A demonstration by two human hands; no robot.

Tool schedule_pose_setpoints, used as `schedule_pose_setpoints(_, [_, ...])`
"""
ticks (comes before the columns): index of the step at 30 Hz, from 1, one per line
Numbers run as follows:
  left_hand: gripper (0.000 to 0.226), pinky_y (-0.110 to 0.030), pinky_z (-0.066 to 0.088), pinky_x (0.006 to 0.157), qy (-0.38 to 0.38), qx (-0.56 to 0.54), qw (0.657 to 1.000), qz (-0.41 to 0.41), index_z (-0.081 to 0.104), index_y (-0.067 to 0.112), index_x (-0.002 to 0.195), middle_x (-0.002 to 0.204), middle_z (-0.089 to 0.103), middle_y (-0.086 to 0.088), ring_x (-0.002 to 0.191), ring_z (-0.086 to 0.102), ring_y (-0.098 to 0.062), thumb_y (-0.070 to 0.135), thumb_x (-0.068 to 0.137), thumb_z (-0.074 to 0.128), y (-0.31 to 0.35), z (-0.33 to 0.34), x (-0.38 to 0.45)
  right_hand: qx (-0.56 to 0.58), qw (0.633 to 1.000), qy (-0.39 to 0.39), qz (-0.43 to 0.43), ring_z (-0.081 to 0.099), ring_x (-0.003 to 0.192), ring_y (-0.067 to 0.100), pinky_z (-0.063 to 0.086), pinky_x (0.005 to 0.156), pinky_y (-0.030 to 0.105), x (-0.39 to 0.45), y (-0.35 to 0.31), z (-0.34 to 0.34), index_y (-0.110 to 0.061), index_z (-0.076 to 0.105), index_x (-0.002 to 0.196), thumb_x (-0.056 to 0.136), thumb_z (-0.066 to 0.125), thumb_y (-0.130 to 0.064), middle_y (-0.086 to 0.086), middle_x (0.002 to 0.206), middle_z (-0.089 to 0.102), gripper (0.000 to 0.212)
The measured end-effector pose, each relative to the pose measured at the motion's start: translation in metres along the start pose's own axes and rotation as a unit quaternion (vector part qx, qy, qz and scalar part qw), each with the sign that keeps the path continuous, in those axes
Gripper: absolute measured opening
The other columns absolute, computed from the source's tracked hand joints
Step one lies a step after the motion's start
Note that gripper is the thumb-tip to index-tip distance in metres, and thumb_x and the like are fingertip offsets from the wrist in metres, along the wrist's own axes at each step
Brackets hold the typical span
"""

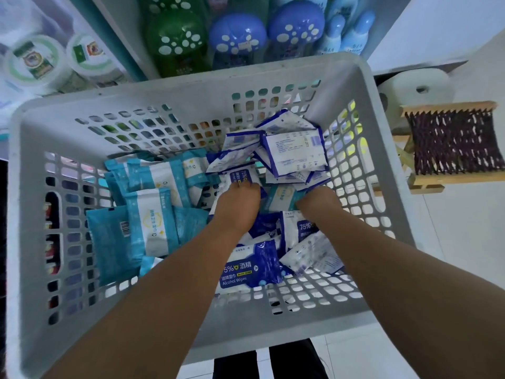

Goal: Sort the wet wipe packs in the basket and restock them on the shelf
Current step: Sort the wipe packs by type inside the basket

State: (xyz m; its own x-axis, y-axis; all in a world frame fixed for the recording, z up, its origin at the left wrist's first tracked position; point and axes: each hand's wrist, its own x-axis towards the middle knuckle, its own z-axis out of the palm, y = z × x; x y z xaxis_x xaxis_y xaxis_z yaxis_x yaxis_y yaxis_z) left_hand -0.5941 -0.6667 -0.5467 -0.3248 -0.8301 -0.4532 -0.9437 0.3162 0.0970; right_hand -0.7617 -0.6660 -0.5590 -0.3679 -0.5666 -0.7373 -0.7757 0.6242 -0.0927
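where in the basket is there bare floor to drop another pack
Bare patches: the near right corner of the basket, in front of the dark blue alcohol wipe packs, and the far left strip between the back wall and the teal packs. The middle and far right are crowded, where the left hand and right hand dig among piled packs.

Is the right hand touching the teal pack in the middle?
Touching. The head view shows the right hand with fingers curled on the teal pack's edge, no gap.
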Motion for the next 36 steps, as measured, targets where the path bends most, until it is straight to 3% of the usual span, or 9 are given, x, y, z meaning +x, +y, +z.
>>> schedule_pose_setpoints(6, [0.035,-0.041,0.047,0.088,0.092,-0.125,0.986,-0.055,0.052,0.009,0.13,0.125,0.058,-0.015,0.11,0.057,-0.031,0.008,0.095,0.051,-0.034,-0.04,0.017,-0.012,0.999,-0.029,-0.028,0.054,0.113,0.031,0.045,0.093,0.035,-0.011,-0.006,-0.001,-0.003,0.058,0.116,0.095,0.043,-0.023,0.012,0.119,0.058,0.032])
schedule_pose_setpoints(12, [0.036,-0.035,0.04,0.095,0.174,-0.05,0.983,-0.041,0.048,0.009,0.127,0.131,0.046,-0.013,0.12,0.042,-0.028,0.01,0.091,0.055,-0.033,-0.034,0.005,0.179,0.982,-0.008,-0.051,0.056,0.109,0.034,0.045,0.071,0.031,-0.052,-0.016,-0.03,0.007,0.055,0.122,0.097,0.043,-0.013,0.025,0.127,0.056,0.034])
schedule_pose_setpoints(14, [0.019,-0.037,0.047,0.085,0.174,-0.173,0.968,-0.049,0.06,0.008,0.107,0.11,0.059,-0.011,0.102,0.054,-0.026,0.021,0.096,0.051,-0.025,-0.038,-0.001,0.248,0.967,-0.018,-0.05,0.056,0.104,0.028,0.042,0.066,0.027,-0.06,-0.021,-0.035,0.004,0.053,0.125,0.096,0.045,-0.01,0.02,0.123,0.058,0.033])
schedule_pose_setpoints(19, [0.041,-0.034,0.043,0.067,0.034,-0.379,0.92,-0.09,0.057,0.01,0.07,0.071,0.057,-0.006,0.069,0.054,-0.02,0.042,0.095,0.049,-0.006,-0.051,-0.01,0.37,0.923,-0.065,-0.083,0.043,0.08,0.019,0.033,0.072,0.03,-0.067,-0.023,-0.026,0.002,0.055,0.107,0.097,0.05,-0.017,0.008,0.089,0.05,0.023])
schedule_pose_setpoints(21, [0.024,-0.035,0.048,0.077,0.0,-0.417,0.902,-0.113,0.058,0.017,0.087,0.087,0.058,0.0,0.082,0.058,-0.018,0.04,0.088,0.063,-0.009,-0.054,-0.013,0.373,0.916,-0.099,-0.11,0.04,0.082,0.019,0.032,0.075,0.033,-0.071,-0.02,-0.023,-0.006,0.053,0.091,0.096,0.052,-0.02,0.006,0.089,0.049,0.015])
schedule_pose_setpoints(24, [0.066,-0.032,0.044,0.1,-0.046,-0.52,0.835,-0.176,0.049,0.013,0.135,0.123,0.05,0.003,0.115,0.052,-0.018,0.035,0.079,0.076,-0.026,-0.061,-0.023,0.377,0.903,-0.149,-0.143,0.052,0.087,0.016,0.038,0.082,0.026,-0.079,-0.022,-0.025,-0.011,0.059,0.097,0.098,0.051,-0.017,0.006,0.1,0.062,0.01])
schedule_pose_setpoints(29, [0.062,-0.03,0.051,0.086,-0.056,-0.592,0.775,-0.216,0.051,0.009,0.132,0.12,0.061,-0.004,0.1,0.06,-0.018,0.015,0.077,0.079,-0.06,-0.072,-0.052,0.274,0.929,-0.163,-0.188,0.053,0.083,0.013,0.044,0.073,0.023,-0.099,-0.045,-0.015,-0.004,0.061,0.108,0.094,0.054,-0.01,0.007,0.102,0.066,0.017])
schedule_pose_setpoints(32, [0.04,-0.031,0.051,0.078,-0.009,-0.509,0.824,-0.249,0.06,0.007,0.12,0.108,0.064,-0.007,0.089,0.062,-0.021,0.013,0.082,0.074,-0.089,-0.069,-0.073,0.212,0.937,-0.177,-0.213,0.052,0.071,0.009,0.043,0.058,0.018,-0.11,-0.062,-0.004,-0.013,0.062,0.115,0.095,0.052,-0.011,0.001,0.1,0.061,0.022])
schedule_pose_setpoints(36, [0.026,-0.033,0.046,0.068,0.014,-0.267,0.908,-0.324,0.057,0.009,0.11,0.099,0.063,-0.01,0.085,0.06,-0.029,0.019,0.087,0.065,-0.13,-0.047,-0.098,0.092,0.967,-0.139,-0.193,0.058,0.109,0.027,0.048,0.089,0.032,-0.107,-0.066,0.006,-0.004,0.063,0.117,0.096,0.046,-0.011,0.011,0.12,0.061,0.028])
